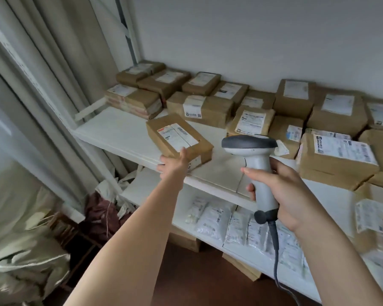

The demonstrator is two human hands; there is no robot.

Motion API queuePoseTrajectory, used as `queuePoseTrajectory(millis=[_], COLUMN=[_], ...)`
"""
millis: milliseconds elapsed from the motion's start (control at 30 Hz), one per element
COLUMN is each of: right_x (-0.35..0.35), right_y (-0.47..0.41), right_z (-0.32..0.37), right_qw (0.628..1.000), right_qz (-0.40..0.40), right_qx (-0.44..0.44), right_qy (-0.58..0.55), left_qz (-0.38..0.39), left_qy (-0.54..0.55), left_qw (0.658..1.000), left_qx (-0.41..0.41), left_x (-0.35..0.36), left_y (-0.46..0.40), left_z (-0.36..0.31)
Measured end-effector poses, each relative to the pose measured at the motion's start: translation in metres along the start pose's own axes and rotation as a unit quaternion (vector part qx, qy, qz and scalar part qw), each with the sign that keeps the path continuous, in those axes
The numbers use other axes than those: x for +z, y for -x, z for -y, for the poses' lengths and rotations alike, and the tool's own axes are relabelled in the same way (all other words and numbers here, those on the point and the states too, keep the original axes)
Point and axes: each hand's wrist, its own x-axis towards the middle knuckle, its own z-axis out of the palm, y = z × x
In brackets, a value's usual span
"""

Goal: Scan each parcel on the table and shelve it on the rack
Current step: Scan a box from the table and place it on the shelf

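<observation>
the flat brown cardboard parcel with a white printed label (179, 140) lies on the upper white shelf of the rack (119, 129), near its front edge, ahead and a little to the left of the person. its long axis runs on a diagonal, from the far left to the near right, so it is turned against the shelf edge. the left hand (172, 161) is far stretched out and touches the near end of this parcel; the fingers seem to lie along its side and under its edge, but if they really grip it or only push it i cannot tell. the right hand (281, 186) is nearer to the body and is clenched around the handle of the grey and white barcode scanner with a dark cable (255, 164). the scanner head points toward the shelf.

so the left hand is the one at the parcel. free shelf lies just beyond it, before the rows of other brown labelled parcels (208, 100).

the bench is not in view. the label print is too blurred to read, and the picture cuts off the rack at the right.
</observation>
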Motion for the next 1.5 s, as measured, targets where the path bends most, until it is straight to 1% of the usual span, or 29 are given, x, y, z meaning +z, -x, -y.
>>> queuePoseTrajectory(millis=[67,133,300,333,433,500,567,633,667,733,767,800,933,1000,1100,1200,1267,1333,1500], right_x=[0.005,0.010,0.013,0.012,0.007,0.004,0.003,0.002,0.002,0.001,0.002,0.002,-0.002,-0.007,-0.024,-0.048,-0.065,-0.085,-0.135], right_y=[-0.014,-0.029,-0.067,-0.071,-0.081,-0.085,-0.085,-0.081,-0.077,-0.066,-0.058,-0.049,-0.004,0.024,0.073,0.131,0.173,0.213,0.300], right_z=[0.001,0.005,0.018,0.019,0.023,0.025,0.027,0.028,0.028,0.028,0.029,0.030,0.025,0.019,0.007,-0.004,-0.011,-0.017,-0.034], right_qw=[1.000,1.000,0.999,0.999,0.997,0.996,0.995,0.995,0.994,0.992,0.990,0.988,0.975,0.967,0.949,0.920,0.892,0.860,0.792], right_qz=[-0.014,-0.028,-0.048,-0.052,-0.065,-0.079,-0.085,-0.092,-0.098,-0.115,-0.125,-0.137,-0.199,-0.231,-0.292,-0.370,-0.431,-0.485,-0.571], right_qx=[0.001,0.003,-0.008,-0.012,-0.018,-0.018,-0.021,-0.026,-0.030,-0.039,-0.044,-0.049,-0.077,-0.084,-0.083,-0.086,-0.095,-0.112,-0.156], right_qy=[0.002,0.004,-0.004,-0.009,-0.029,-0.038,-0.040,-0.040,-0.043,-0.045,-0.045,-0.045,-0.059,-0.067,-0.084,-0.091,-0.099,-0.116,-0.151], left_qz=[0.024,0.042,0.046,0.058,0.108,0.113,0.098,0.042,0.004,-0.055,-0.061,-0.051,0.027,0.066,0.155,0.249,0.319,0.388,0.516], left_qy=[-0.013,0.006,0.015,0.022,0.089,0.116,0.136,0.131,0.128,0.141,0.152,0.157,0.156,0.160,0.166,0.172,0.179,0.174,0.126], left_qw=[1.000,0.999,0.998,0.998,0.990,0.987,0.985,0.990,0.992,0.987,0.981,0.975,0.952,0.931,0.895,0.860,0.828,0.800,0.725], left_qx=[-0.008,-0.021,-0.026,-0.025,-0.014,-0.018,-0.031,-0.025,-0.008,0.061,0.106,0.145,0.261,0.321,0.385,0.410,0.425,0.423,0.438], left_x=[0.012,0.024,0.049,0.054,0.066,0.071,0.074,0.075,0.074,0.073,0.073,0.073,0.084,0.095,0.117,0.139,0.151,0.161,0.185], left_y=[-0.009,-0.020,-0.046,-0.050,-0.061,-0.062,-0.060,-0.053,-0.049,-0.038,-0.031,-0.022,0.023,0.053,0.109,0.180,0.232,0.282,0.397], left_z=[-0.013,-0.024,-0.041,-0.044,-0.050,-0.052,-0.051,-0.051,-0.051,-0.054,-0.056,-0.059,-0.067,-0.064,-0.046,-0.018,0.004,0.024,0.076])
